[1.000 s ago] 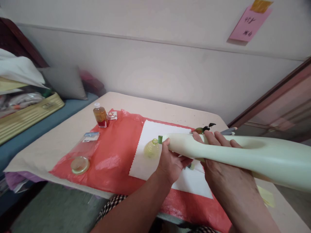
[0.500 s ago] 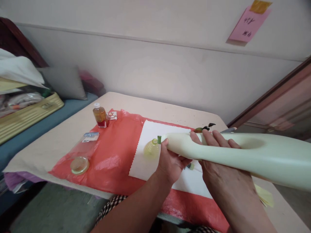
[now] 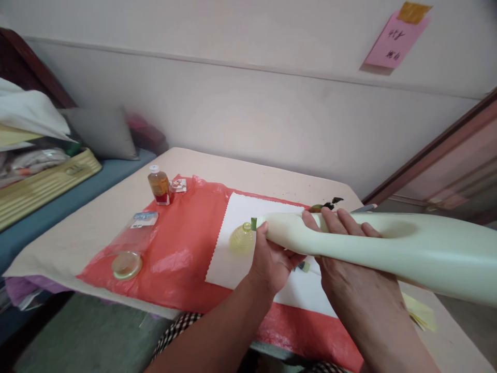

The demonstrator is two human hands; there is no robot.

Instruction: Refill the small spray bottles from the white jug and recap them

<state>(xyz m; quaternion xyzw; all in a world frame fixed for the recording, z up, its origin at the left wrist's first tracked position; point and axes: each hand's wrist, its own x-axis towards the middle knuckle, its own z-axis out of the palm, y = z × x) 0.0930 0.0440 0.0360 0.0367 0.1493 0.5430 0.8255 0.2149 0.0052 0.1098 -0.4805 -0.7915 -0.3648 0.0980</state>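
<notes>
A long pale green plastic piece (image 3: 388, 248), narrow at its left end and wide at the right, lies across the view above the table. My left hand (image 3: 272, 259) is closed round its narrow tip, thumb beside a small green nozzle (image 3: 254, 224). My right hand (image 3: 345, 243) rests over the neck, fingers wrapped on top. Just left of the nozzle, a small ribbed yellow-green bulb (image 3: 241, 239) sits on a white cloth (image 3: 236, 243). The cloth lies on a red plastic sheet (image 3: 186, 243).
A small amber bottle with a white cap (image 3: 159, 185), a clear bag (image 3: 137, 228) and a round lid (image 3: 126, 264) lie on the sheet's left. A dark clip (image 3: 330, 203) is at the back. Yellow notes (image 3: 421, 315) lie at right. The wall is close behind.
The pale green piece and both hands have drifted very slightly left and up. Nothing was taken hold of or let go.
</notes>
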